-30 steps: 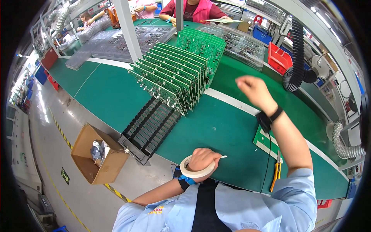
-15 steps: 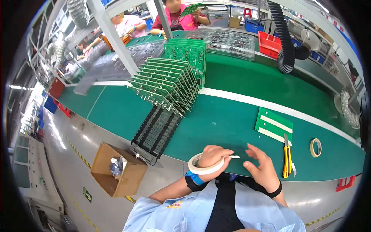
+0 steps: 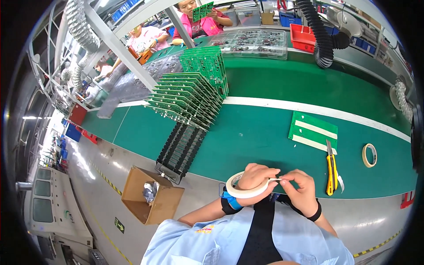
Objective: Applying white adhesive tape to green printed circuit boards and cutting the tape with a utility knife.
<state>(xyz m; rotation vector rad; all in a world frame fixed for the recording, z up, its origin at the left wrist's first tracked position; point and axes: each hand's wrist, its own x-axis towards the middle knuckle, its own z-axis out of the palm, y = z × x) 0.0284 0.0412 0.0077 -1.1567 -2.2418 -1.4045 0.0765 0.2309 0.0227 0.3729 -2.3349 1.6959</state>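
Observation:
A roll of cream masking tape (image 3: 248, 193) hangs around my left hand (image 3: 256, 177), whose fingers are closed on it near the table's front edge. From that hand a short loose tape end (image 3: 274, 179) sticks out to the right. My right hand (image 3: 301, 187) pinches this end between thumb and forefinger. Beyond my right hand lies a green board (image 3: 312, 131) with two cream tape strips across it. A yellow utility knife (image 3: 331, 174), its blade out, lies at the board's near right corner. Farther right rests a second, thinner tape roll (image 3: 369, 155).
Left of centre, green circuit boards (image 3: 185, 97) stand upright in a black rack (image 3: 181, 148). A cardboard box (image 3: 152, 196) sits below the table's left edge. Across the green table (image 3: 247, 132), a co-worker holds a circuit board (image 3: 203, 11). A red bin (image 3: 303, 39) stands at the back.
My right hand has moved left to my left hand, and its fingers have closed on the loose tape end. The whole view has shifted slightly.

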